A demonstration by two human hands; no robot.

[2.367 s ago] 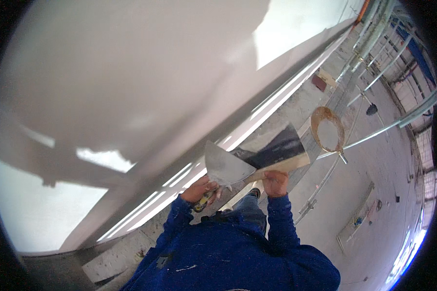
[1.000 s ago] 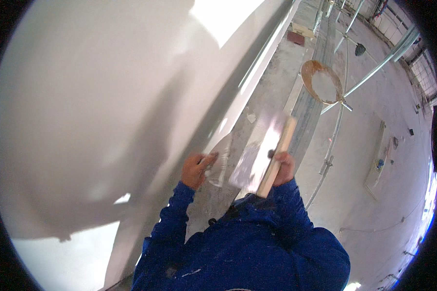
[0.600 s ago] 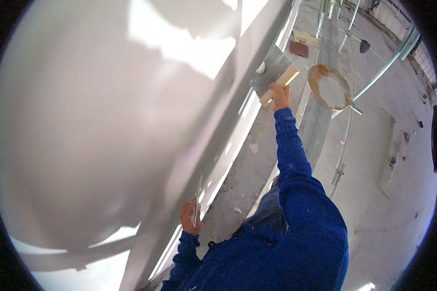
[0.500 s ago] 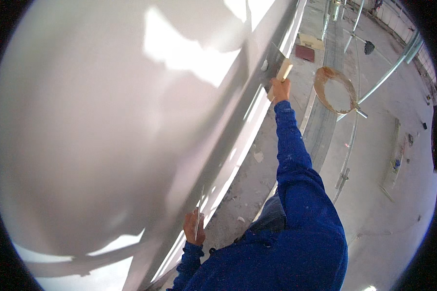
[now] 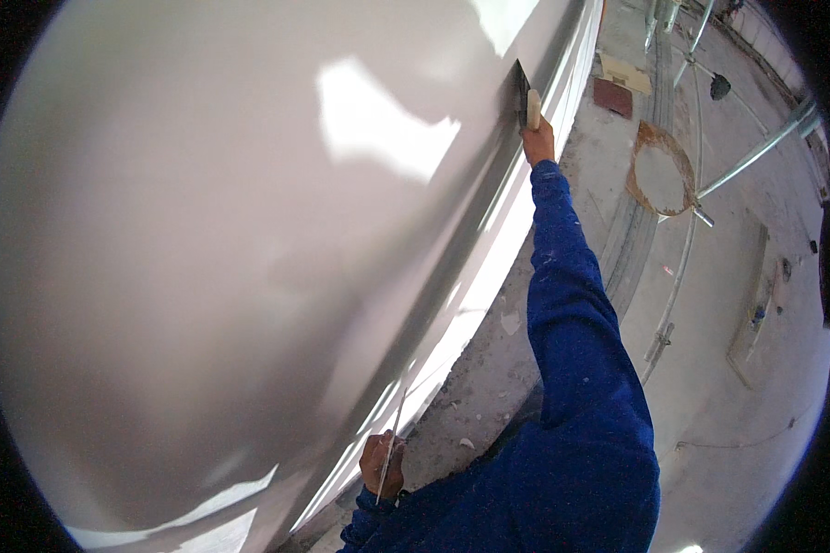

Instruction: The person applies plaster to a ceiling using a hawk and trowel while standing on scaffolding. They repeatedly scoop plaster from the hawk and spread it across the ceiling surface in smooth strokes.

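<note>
Beside wall point(image 5: 203, 230), trowel point(image 5: 523, 88) nearly edge-on, handle point(image 5: 533, 108) partly behind right hand point(image 5: 539, 144).

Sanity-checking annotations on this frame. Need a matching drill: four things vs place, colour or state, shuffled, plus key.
Column 1
1. left hand
2. brown ring
3. right hand
4. dark red sheet

Column 2
A. on the ground beside a tan piece
B. gripping a pale-handled trowel
C. oval in view, with a pale centre
D. holding a thin blade seen edge-on

Pairs: 1-D, 2-C, 3-B, 4-A
</note>
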